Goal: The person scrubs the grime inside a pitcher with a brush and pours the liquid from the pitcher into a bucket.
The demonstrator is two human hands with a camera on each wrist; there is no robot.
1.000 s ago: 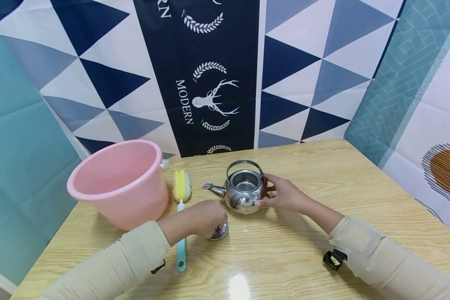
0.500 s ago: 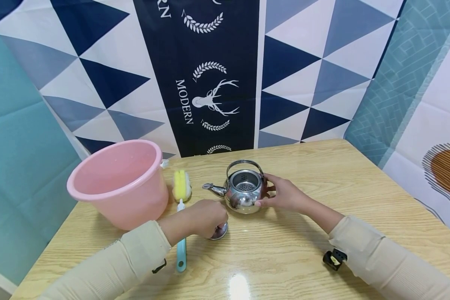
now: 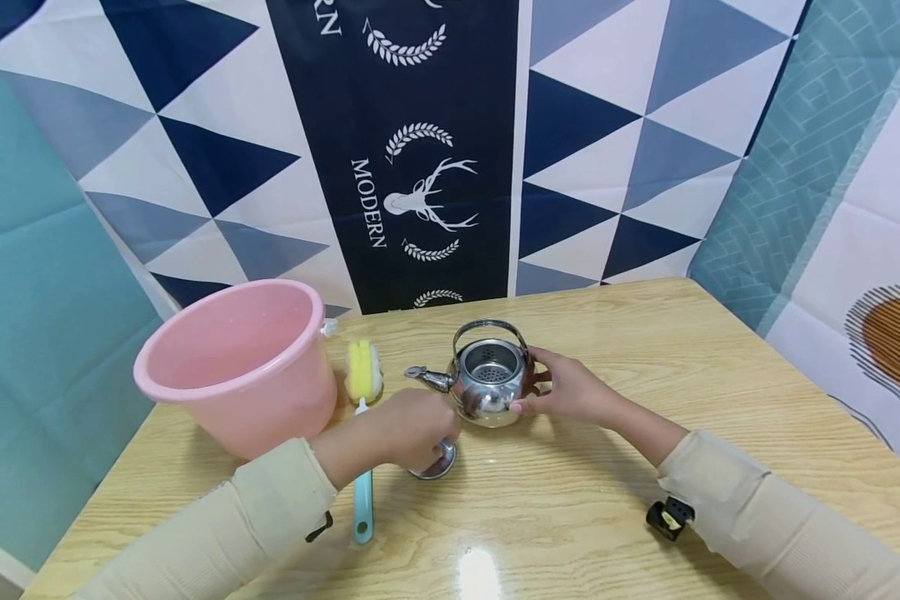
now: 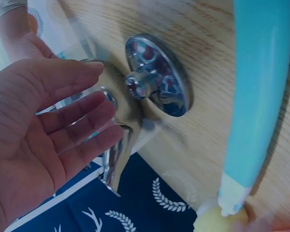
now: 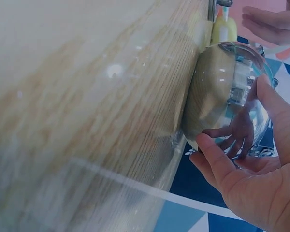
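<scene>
A small steel teapot stands lidless in the middle of the table, its hoop handle upright and a perforated strainer in its mouth. My right hand holds the pot's right side, thumb and fingers spread around the rounded body. Near the spout, my left hand hovers over the round steel lid, partly hiding it. In the left wrist view the lid lies knob up on the wood, and the loosely extended fingers are apart from the knob.
A pink plastic bucket stands at the left. Beside it lies a sponge brush with a yellow-and-white head and a turquoise handle, partly under my left forearm. Patterned cloth covers the walls behind the wooden table.
My left hand has risen slightly from the lid, its fingers coming off the knob. The right hand and teapot have stayed put.
</scene>
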